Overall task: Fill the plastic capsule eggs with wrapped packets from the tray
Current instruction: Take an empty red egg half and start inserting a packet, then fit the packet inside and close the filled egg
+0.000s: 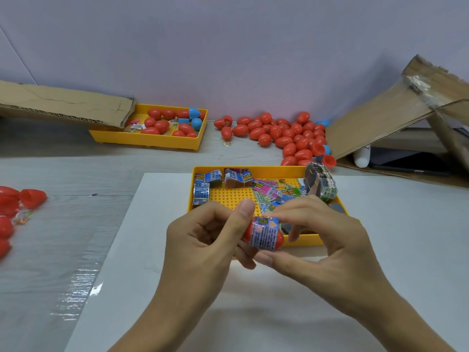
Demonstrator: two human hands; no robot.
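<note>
Two bare hands meet over the near edge of the yellow perforated plastic tray [253, 171], which sits on a white sheet [380, 237] so packets stay within easy reach. Left hand [200, 240]: fingers curled, thumb pressed to one end of a red plastic capsule egg [279, 238], steadying it. Right hand [327, 240]: forefinger and thumb pinch a blue printed wrapped packet [264, 233] lying across the egg's middle; whether it goes inside or wraps outside cannot be told. Tray stock: blue folded packets [201, 190] along the left wall, loose printed slips [274, 193] at centre, a banded bundle [321, 182] on the right rim. Supply: heap of closed red eggs [281, 134] by the wall, more in a second yellow tray [152, 143] and a few at the far left [15, 201].
</note>
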